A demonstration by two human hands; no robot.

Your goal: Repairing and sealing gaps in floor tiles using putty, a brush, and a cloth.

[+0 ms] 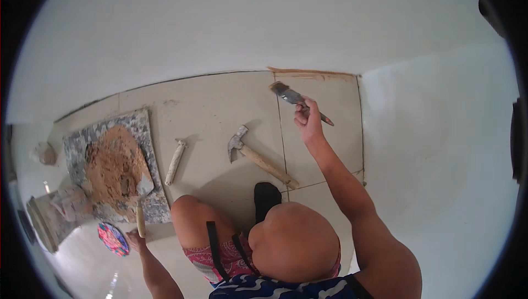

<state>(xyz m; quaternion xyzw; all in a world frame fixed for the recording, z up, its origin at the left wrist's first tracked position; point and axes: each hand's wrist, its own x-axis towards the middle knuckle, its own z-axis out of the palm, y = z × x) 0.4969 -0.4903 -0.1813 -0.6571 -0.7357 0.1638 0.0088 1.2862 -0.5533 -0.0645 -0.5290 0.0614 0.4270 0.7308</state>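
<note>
My right hand [308,116] is closed around the handle of a flat paintbrush [291,95], whose brown-stained bristles point up and left over the floor tiles near the wall. At the lower left, my left hand [134,239] is beside the handle end of a trowel [141,216]; its fingers are too small to make out. The trowel's blade lies at the edge of a brown mortar heap [113,159] on a splattered board [141,131]. Between board and brush lie a claw hammer [258,159] with a wooden handle and a smaller light-handled tool [176,161].
A brown mortar streak [313,72] runs along the wall base. A colourful round mat [114,239] lies below the board. A bucket-like container [43,225] and a clear plastic bag [71,203] are at far left. White walls [429,150] stand ahead and right.
</note>
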